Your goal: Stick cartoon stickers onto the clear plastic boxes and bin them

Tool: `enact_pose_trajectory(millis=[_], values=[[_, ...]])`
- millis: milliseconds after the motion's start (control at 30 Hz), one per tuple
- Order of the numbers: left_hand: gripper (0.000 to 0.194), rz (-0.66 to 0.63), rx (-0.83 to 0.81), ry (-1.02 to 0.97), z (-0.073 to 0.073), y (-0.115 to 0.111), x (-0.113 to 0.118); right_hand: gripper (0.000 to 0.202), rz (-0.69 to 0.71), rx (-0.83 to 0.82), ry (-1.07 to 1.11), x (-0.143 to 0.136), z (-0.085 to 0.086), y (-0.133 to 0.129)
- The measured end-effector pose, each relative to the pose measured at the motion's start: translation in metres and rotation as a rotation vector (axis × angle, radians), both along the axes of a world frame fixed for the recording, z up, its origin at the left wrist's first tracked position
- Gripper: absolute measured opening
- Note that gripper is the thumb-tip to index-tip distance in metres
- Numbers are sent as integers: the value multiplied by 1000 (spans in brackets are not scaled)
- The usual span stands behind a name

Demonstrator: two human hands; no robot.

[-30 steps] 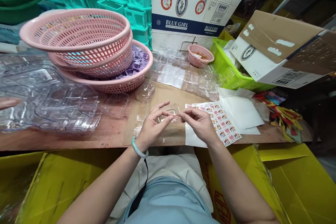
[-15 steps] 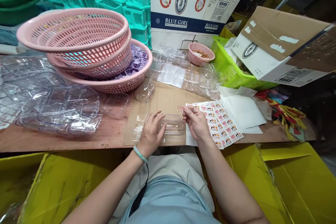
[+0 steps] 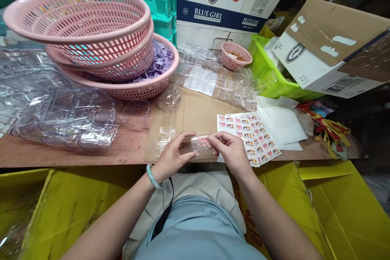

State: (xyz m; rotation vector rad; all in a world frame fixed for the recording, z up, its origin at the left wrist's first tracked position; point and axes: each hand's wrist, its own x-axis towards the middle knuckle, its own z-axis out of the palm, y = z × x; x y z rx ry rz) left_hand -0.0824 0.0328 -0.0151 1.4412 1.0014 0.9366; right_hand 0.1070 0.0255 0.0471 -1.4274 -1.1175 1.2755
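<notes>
A small clear plastic box (image 3: 197, 147) is held up over the table's front edge. My left hand (image 3: 175, 154) grips its left end, thumb below and fingers above. On the box's face lies a transparent sticker with pink print (image 3: 203, 141). My right hand (image 3: 230, 150) pinches the sticker's right side against the box with closed fingers; its fingertips partly hide that end. Sheets of cat and pink-print stickers (image 3: 248, 136) lie just right of my right hand. Beneath the box is a flat brown cardboard sheet (image 3: 195, 107).
Stacked pink baskets (image 3: 100, 40), the lowest holding purple pieces, stand left behind clear plastic packaging (image 3: 70, 118). A small pink basket (image 3: 236, 59) sits at the back beside a lime-green crate (image 3: 274, 77). White paper (image 3: 283, 126) and red-yellow ribbons (image 3: 329, 126) lie right.
The clear box has risen from the cardboard into my left hand, which has closed on it. My right hand has brought the sticker onto the box's face.
</notes>
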Motion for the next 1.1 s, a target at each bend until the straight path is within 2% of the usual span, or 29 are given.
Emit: enact_pose_trajectory(millis=[100, 267, 433, 800, 1100], values=[[50, -55, 18, 20, 1, -3, 1, 31, 23, -63, -22, -2, 1, -8], [48, -71, 75, 35, 2, -1, -1, 33, 58, -91, -57, 0, 0, -10], [49, -82, 113, 116, 2, 0, -2, 32, 84, -79, -110, 0, 3, -11], [49, -85, 106, 115, 4, 2, -3, 30, 87, -45, -144, 0, -1, -9], [51, -88, 136, 150, 1, 2, -4, 31, 100, -65, -168, -1, 3, -8]])
